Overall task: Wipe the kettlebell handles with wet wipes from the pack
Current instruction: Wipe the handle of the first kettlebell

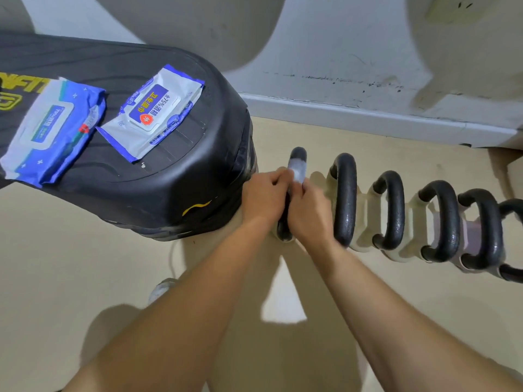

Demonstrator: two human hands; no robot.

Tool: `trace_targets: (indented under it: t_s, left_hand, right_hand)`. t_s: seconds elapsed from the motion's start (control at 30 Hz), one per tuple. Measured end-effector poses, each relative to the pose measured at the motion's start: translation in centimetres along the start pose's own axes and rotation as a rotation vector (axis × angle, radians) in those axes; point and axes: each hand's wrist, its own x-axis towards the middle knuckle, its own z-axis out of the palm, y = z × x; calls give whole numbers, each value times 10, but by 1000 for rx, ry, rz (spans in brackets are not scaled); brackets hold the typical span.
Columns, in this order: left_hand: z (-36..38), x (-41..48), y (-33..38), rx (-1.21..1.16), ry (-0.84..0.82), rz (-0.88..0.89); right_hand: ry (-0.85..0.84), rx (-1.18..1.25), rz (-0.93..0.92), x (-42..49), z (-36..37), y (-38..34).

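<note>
A row of kettlebells with black handles stands on the floor along the wall. On the leftmost handle (297,154) a white wet wipe (297,169) is wrapped round the bar. My left hand (264,198) and my right hand (308,215) both pinch the wipe from either side of that handle. The second kettlebell handle (345,199) stands just right of my right hand. Two wet wipe packs lie on the black bench: a white one with a blue label (154,111) and a blue one (52,128) left of it, both with lids closed.
The black padded bench (175,188) ends just left of my hands. More kettlebell handles (392,210) run off to the right. A white wall with a skirting ledge (368,114) lies behind them. A bright patch (283,304) marks the beige floor between my arms.
</note>
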Motion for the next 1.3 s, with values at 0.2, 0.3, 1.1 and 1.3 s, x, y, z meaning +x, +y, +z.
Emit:
trace_targets:
  t_s: [0.2,0.3,1.1,1.3]
  left_hand:
    - [-9,-7,-9,-88,-65,-5]
    - [-2,16,11,-102,-78,-2]
    - [-3,-73,-66,-422,-130,-23]
    - [2,-65,-61,-375,-175,41]
  right_hand:
    - [-56,40,4,4,-3,3]
    - [-70,100,33,38,-5,-12]
    - [-92,282,-59,-64,18,50]
    - [-73,522,-12,-48,19,42]
